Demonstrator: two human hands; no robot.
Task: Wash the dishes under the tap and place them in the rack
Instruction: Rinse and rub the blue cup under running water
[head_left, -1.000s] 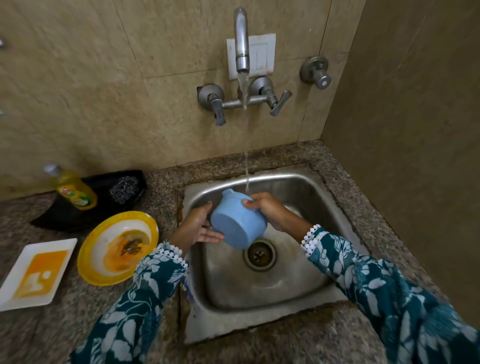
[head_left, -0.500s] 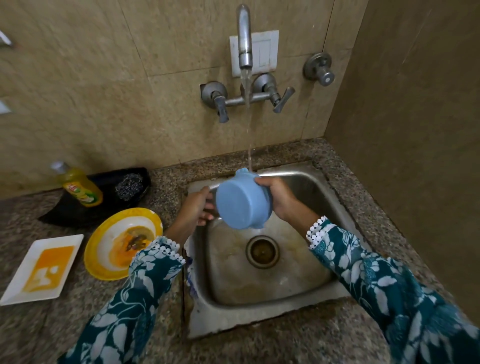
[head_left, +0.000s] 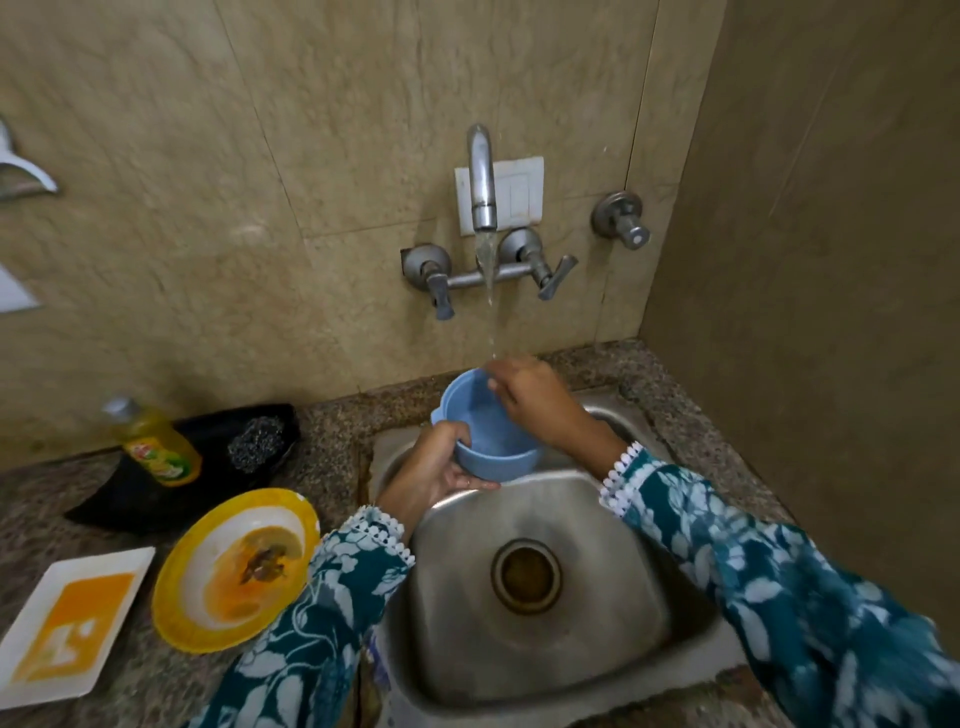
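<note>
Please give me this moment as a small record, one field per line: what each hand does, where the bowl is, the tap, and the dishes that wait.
left hand: grips the blue bowl by its near side
right hand: fingers on the bowl's far rim
bowl: mouth up, held over the sink under the stream
tap: running
waiting dishes: yellow plate and white square plate, both soiled, on the counter left of the sink
soap: yellow bottle on a black tray
rack: not in view

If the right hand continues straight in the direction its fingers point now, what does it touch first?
The right hand points left, over the blue bowl; it would likely meet the bowl's far rim first, though depth is unclear.
</note>
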